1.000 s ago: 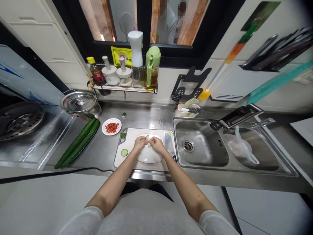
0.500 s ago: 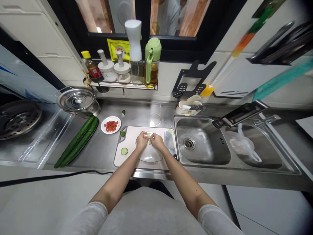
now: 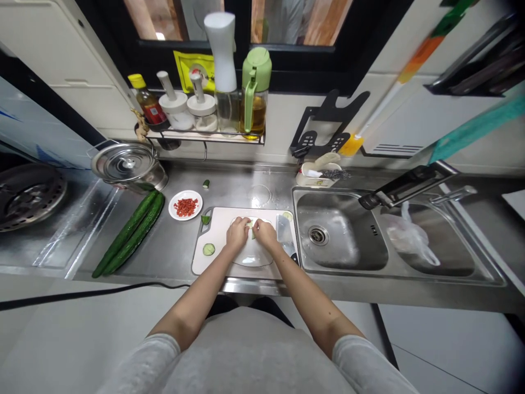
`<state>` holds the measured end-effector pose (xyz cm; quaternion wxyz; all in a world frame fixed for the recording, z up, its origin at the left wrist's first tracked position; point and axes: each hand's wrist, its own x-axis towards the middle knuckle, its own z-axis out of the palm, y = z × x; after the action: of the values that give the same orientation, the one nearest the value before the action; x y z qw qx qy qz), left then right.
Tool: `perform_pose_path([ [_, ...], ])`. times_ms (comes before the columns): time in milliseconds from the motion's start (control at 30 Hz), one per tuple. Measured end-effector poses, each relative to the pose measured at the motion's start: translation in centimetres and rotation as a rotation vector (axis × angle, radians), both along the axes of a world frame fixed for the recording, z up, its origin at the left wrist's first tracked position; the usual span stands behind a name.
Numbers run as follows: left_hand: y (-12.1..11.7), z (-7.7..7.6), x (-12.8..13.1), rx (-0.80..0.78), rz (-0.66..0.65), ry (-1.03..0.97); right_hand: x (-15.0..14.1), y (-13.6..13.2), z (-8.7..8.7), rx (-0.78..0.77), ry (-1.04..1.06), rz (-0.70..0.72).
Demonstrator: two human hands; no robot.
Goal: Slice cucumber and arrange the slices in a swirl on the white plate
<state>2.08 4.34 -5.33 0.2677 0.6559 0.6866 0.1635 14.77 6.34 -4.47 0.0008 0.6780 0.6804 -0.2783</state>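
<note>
Over the middle of the cutting board [image 3: 200, 265], your left hand [image 3: 237, 233] and right hand [image 3: 266, 235] were pinched nearly closed around a pale green slice [image 3: 249, 225], presumably because it was small and thin. The white dish [image 3: 252, 256] sat beneath them on the board, probably to collect what they let go. The knife [image 3: 284, 229] lay along the board's right side, likely leaving your hands room; two cucumbers [image 3: 134, 237] rested left of the board.

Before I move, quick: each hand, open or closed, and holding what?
Left hand: closed, seemingly pinching a pale green slice.
Right hand: closed, seemingly on the same slice.
</note>
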Motion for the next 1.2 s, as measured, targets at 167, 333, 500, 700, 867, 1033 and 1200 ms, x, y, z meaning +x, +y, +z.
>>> perform_pose_path([
  [167,0.48,-0.05,-0.73,0.029,-0.14,0.11,-0.1,-0.14,0.04,-0.013,-0.017,-0.003],
  [333,0.67,-0.13,-0.71,0.042,-0.171,0.159,-0.26,-0.2,0.24,-0.018,-0.01,-0.017],
  [500,0.41,-0.19,-0.73,0.052,-0.17,0.164,-0.31,-0.27,0.32,-0.025,0.004,-0.028],
  [700,0.46,-0.35,-1.02,0.081,-0.159,0.174,-0.52,-0.18,0.08,-0.013,0.022,-0.022],
  [867,0.68,-0.49,-1.1,0.073,-0.153,0.187,-0.69,-0.03,0.01,-0.012,0.036,-0.028],
  [1033,0.8,-0.53,-1.12,0.079,-0.153,0.194,-0.72,-0.19,-0.04,-0.022,0.024,-0.059],
  [1200,0.79,-0.39,-1.17,0.069,-0.146,0.174,-0.64,-0.62,-0.25,-0.008,0.026,-0.091],
])
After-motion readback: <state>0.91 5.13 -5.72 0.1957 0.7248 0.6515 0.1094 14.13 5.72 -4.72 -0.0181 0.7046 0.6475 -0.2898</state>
